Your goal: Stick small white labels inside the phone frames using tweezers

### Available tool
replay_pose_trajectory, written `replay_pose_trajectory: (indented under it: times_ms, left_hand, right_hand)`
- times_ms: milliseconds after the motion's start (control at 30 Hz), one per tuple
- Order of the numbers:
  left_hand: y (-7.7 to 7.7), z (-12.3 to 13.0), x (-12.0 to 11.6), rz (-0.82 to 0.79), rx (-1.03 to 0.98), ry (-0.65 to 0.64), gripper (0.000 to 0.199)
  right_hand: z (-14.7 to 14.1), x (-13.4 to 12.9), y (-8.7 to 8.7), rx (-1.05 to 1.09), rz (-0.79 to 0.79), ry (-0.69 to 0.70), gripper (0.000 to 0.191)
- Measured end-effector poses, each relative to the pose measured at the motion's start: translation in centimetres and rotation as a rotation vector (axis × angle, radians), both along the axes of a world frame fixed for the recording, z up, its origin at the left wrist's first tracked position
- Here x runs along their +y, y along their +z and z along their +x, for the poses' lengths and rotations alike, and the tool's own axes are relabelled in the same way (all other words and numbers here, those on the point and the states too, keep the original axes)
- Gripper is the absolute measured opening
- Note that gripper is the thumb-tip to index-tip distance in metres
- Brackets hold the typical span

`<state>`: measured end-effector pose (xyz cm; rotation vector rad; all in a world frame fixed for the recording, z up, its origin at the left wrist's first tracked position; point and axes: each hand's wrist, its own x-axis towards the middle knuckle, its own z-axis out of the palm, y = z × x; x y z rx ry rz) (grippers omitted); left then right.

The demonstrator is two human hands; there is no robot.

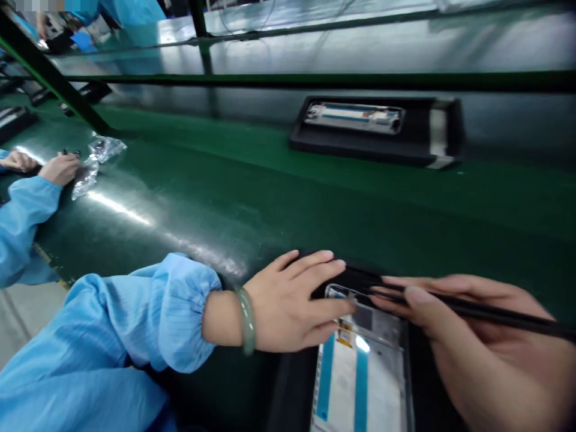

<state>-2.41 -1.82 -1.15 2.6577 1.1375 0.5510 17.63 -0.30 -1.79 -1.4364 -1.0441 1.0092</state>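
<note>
A phone frame with blue strips and a small orange flex piece lies in a black holder at the bottom of the view. My left hand, with a green bangle at the wrist, reaches over the frame's top end from the left. Its fingers are spread, and the index finger or thumb touches near the upper left of the frame. In my right hand is a pair of black tweezers, pinched between thumb and fingers. Their tips point left, just above the frame's top right corner; whether they grip anything is too blurred to tell.
Farther back on the green bench stands a black tray holding another phone frame. At left, a co-worker's hands are beside crumpled clear plastic bags. A green post and a raised shelf cross the back.
</note>
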Motion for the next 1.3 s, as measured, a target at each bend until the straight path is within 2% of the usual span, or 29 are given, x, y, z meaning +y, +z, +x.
replay_pose_trajectory:
  times_ms: [133,400,1300]
  left_hand:
    - [0.25,-0.04,-0.08,-0.024,-0.011,-0.02,0.029]
    - [0.56,0.07,-0.28,-0.038,-0.017,-0.015,0.032]
    - [0.57,0.14,-0.32,-0.034,0.002,-0.013,0.032]
  right_hand:
    - [-0.55,-0.76,1.41,-0.133,-0.017,0.107,0.029]
    - [-0.35,-0.98,1.29,-0.187,0.067,0.221,0.017]
    - [-0.45,-0.84,1.23,-0.291,0.086,0.256,0.015]
